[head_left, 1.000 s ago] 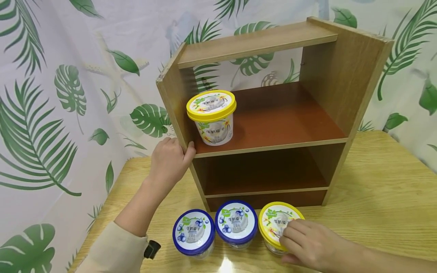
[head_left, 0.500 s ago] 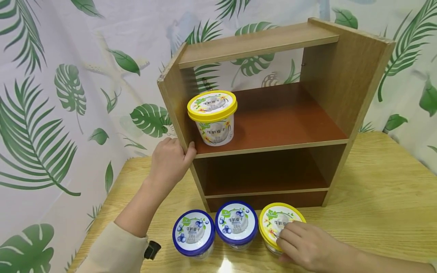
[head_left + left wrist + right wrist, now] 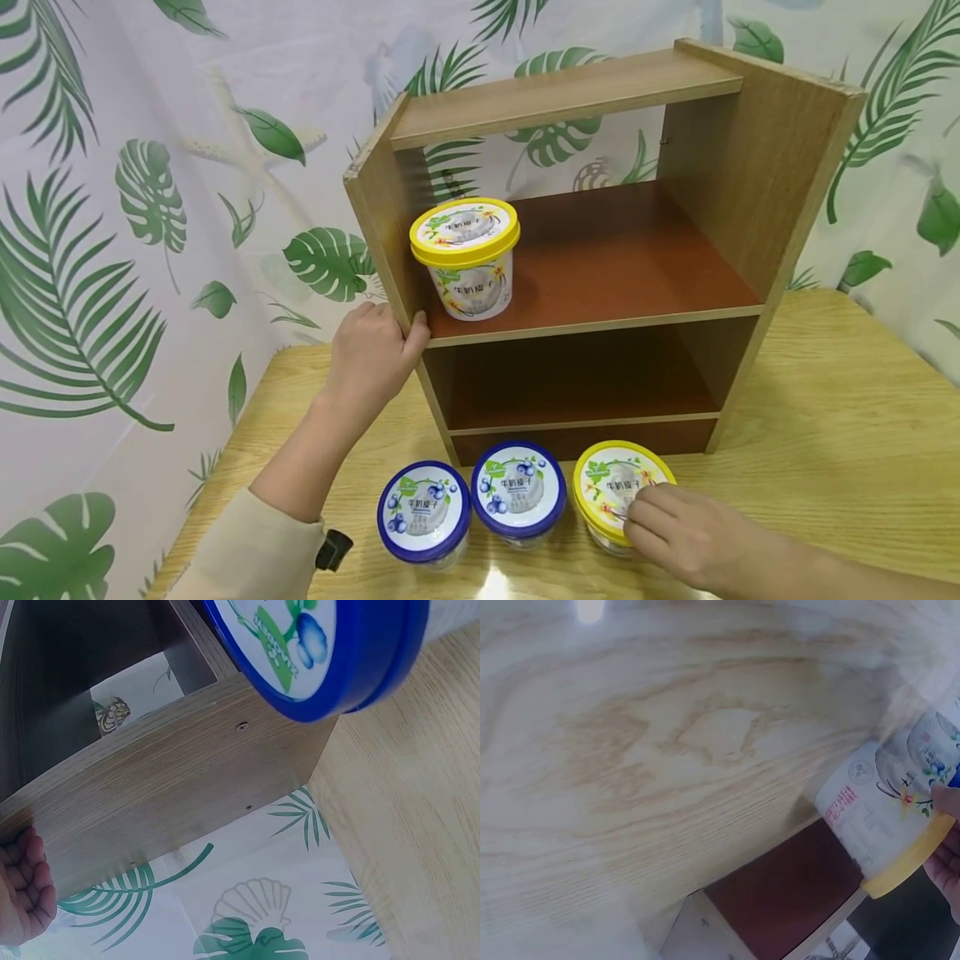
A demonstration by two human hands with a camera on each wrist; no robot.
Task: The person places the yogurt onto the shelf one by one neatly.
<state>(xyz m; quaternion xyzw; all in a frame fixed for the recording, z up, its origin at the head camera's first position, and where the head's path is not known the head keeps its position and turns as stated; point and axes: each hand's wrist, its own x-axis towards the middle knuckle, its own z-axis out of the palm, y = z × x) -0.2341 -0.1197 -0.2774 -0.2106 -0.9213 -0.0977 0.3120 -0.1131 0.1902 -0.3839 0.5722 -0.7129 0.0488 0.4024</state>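
My left hand (image 3: pixel 375 346) grips the left side panel of a small wooden shelf unit (image 3: pixel 780 183); its thumb lies over the front edge and the curled fingers (image 3: pixel 30 881) press the outer side. On the table, my right hand (image 3: pixel 690 529) holds a yellow-lidded paper tub (image 3: pixel 611 483) by its lid and side, the thumb on the printed wall in the right wrist view. Two blue-lidded tubs with blueberry pictures, the middle one (image 3: pixel 517 487) and the left one (image 3: pixel 423 508), stand beside it. Another yellow-lidded tub (image 3: pixel 472 275) sits on the upper shelf, against the left panel.
A wood-grain table (image 3: pixel 847 400) carries everything. The shelf unit has a reddish-brown upper board (image 3: pixel 630 258), a darker lower compartment (image 3: pixel 577 383) and a partly open back. Leaf-print cloth (image 3: pixel 172 250) hangs behind and at the left.
The yellow-lidded tub on the table has shifted slightly to the right together with my right hand. My left hand keeps its place on the shelf unit.
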